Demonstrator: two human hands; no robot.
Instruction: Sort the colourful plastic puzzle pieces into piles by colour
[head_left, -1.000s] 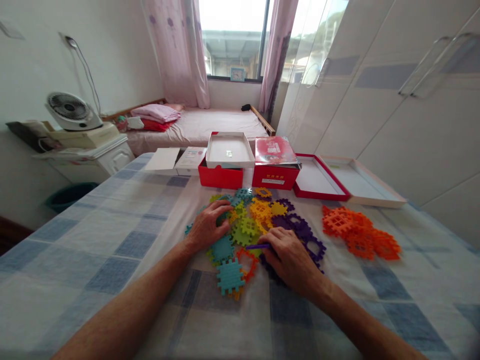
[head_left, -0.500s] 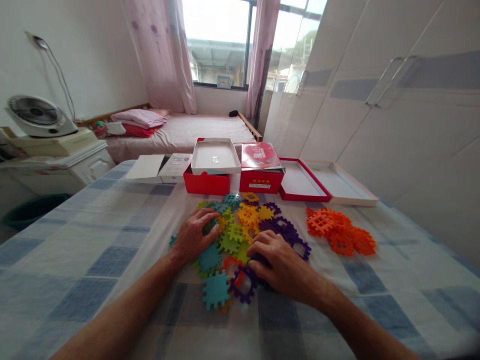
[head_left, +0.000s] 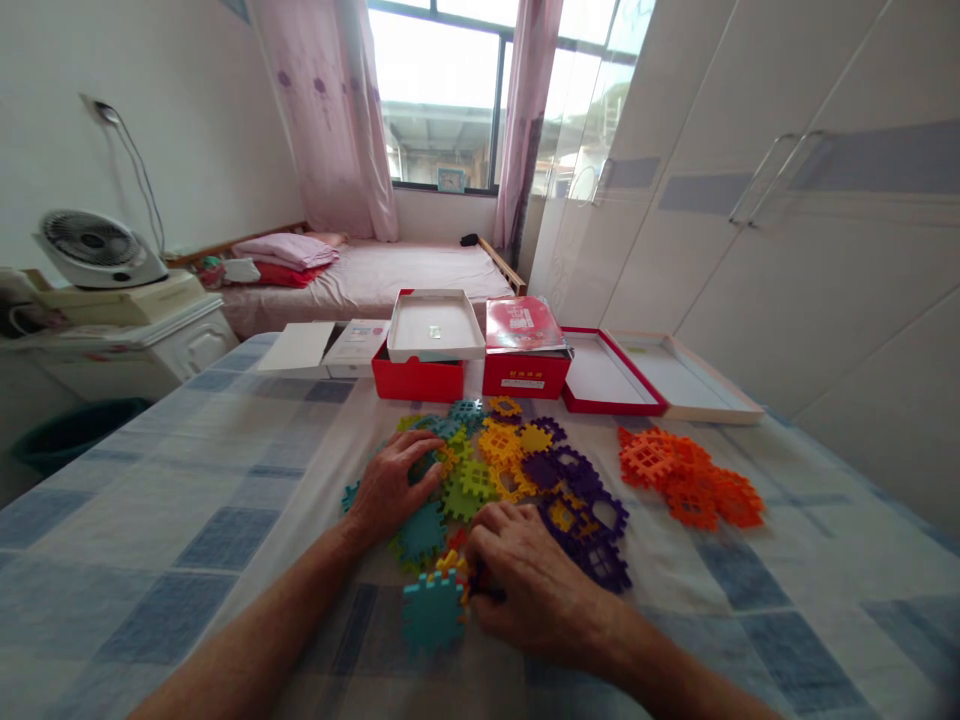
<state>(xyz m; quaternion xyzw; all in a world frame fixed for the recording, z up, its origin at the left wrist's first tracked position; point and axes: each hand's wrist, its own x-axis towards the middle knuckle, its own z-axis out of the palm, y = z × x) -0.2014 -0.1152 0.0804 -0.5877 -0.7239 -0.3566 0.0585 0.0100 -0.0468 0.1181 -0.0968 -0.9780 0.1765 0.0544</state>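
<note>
Purple piece (head_left: 487,587), pinched in the right hand (head_left: 536,580), is best held lightly by its edge, clear of the teal square (head_left: 433,614) just left of that hand, while the left hand (head_left: 388,492) rests open on the pile (head_left: 477,478).

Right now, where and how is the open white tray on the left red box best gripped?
Probably by the near rim of the white tray, at its right corner, from above on the person's side: that low wall faces the person, the open top leaves its inside reachable, and the corner juts past the left red box.
</note>
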